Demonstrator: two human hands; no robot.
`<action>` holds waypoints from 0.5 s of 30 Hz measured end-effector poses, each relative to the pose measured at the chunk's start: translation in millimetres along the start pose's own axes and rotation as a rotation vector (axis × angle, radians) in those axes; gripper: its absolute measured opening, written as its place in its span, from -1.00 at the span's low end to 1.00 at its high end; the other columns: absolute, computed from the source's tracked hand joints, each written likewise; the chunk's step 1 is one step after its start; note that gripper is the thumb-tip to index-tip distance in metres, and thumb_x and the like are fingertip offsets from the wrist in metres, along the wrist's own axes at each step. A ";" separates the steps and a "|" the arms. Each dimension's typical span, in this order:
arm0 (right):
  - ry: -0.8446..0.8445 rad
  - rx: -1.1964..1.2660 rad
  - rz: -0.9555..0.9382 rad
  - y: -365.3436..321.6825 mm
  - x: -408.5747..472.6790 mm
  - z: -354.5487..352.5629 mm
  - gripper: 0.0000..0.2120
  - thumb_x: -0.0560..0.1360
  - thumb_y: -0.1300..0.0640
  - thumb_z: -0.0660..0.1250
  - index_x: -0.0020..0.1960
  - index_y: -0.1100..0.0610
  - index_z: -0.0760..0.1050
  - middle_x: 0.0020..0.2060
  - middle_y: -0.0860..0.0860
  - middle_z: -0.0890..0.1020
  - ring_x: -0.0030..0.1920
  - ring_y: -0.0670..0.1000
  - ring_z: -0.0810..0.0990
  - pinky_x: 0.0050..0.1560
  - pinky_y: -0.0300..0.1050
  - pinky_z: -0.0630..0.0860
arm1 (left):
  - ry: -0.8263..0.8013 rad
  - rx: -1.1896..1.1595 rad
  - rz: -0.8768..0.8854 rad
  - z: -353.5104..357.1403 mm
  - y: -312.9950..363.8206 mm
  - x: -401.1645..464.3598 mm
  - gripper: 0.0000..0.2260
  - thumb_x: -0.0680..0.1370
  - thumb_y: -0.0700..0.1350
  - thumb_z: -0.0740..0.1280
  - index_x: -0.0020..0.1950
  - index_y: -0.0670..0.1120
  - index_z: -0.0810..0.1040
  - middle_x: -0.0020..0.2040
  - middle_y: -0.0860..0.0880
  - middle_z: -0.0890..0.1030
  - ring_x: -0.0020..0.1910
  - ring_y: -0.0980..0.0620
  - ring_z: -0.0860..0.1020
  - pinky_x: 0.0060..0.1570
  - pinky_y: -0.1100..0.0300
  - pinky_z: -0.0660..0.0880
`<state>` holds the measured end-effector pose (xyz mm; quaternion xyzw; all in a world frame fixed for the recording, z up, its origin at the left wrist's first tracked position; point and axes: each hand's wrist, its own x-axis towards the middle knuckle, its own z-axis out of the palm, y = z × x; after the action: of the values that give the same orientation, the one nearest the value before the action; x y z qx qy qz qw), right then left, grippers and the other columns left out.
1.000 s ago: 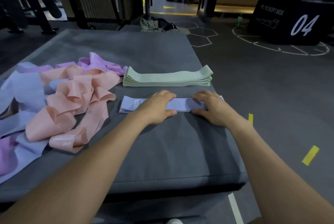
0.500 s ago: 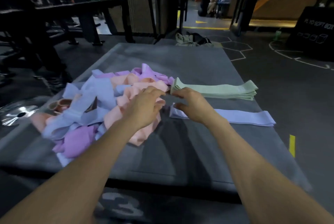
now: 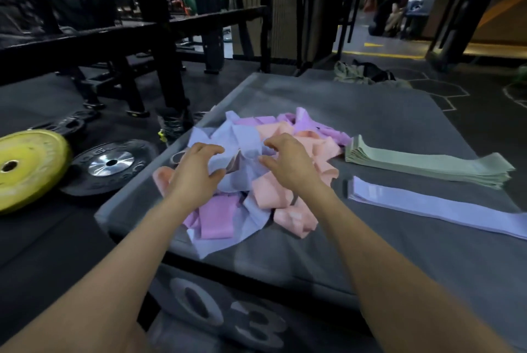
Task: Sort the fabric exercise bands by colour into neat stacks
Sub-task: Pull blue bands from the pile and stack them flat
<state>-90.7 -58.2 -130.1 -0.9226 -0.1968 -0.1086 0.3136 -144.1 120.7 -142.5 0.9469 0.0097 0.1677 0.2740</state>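
Note:
A tangled heap of fabric bands lies on the left half of the grey box top (image 3: 356,241), mixing blue-lilac bands (image 3: 242,141), peach bands (image 3: 273,194) and pink-purple bands (image 3: 218,217). My left hand (image 3: 196,173) and my right hand (image 3: 288,161) hover over the heap's blue-lilac bands, fingers spread and curled, tips touching the fabric; no clear grip shows. To the right sits a neat green stack (image 3: 422,163). In front of it lies a flat blue-lilac stack (image 3: 427,205).
A yellow weight plate (image 3: 25,164) and a black one (image 3: 111,164) lie on the floor to the left. Black rack frames (image 3: 159,39) stand behind. A bag (image 3: 362,73) lies beyond the box. A person crouches far back (image 3: 390,16).
My hands left the flat blue-lilac stack and moved left to the heap. My view swung left, and the weight plates came into sight.

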 end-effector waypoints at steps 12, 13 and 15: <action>0.229 0.117 -0.065 -31.1 20.8 -3.9 -0.89 0.47 0.32 0.25 -0.21 0.23 0.50 -0.30 0.05 0.53 -0.20 0.07 0.44 -0.17 -0.07 0.35 | 0.085 -0.188 0.053 -1.0 4.0 3.0 -0.66 0.53 -0.13 0.34 0.30 -0.09 0.46 0.25 -0.04 0.46 0.22 0.01 0.46 0.12 0.28 0.33; 0.281 0.179 -0.067 -35.5 20.7 -12.0 -0.90 0.48 0.31 0.27 -0.09 0.24 0.56 -0.20 0.07 0.58 -0.13 0.06 0.47 -0.12 -0.11 0.37 | 0.113 -0.218 0.059 -2.5 6.8 2.6 -0.67 0.53 -0.13 0.34 0.29 -0.09 0.47 0.24 -0.03 0.46 0.21 0.02 0.47 0.11 0.26 0.35; 0.361 0.260 -0.094 -41.3 19.2 -25.3 -0.85 0.46 0.33 0.31 -0.01 0.23 0.61 -0.12 0.10 0.62 -0.07 0.07 0.50 -0.08 -0.15 0.38 | 0.173 -0.252 0.064 -4.4 13.3 2.4 -0.69 0.53 -0.11 0.34 0.27 -0.08 0.47 0.22 0.02 0.46 0.17 0.09 0.47 0.05 0.31 0.33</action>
<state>-93.1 -38.2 -82.0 -0.8299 -0.1924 -0.2602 0.4545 -144.2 112.0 -131.3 0.8869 -0.0179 0.2570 0.3834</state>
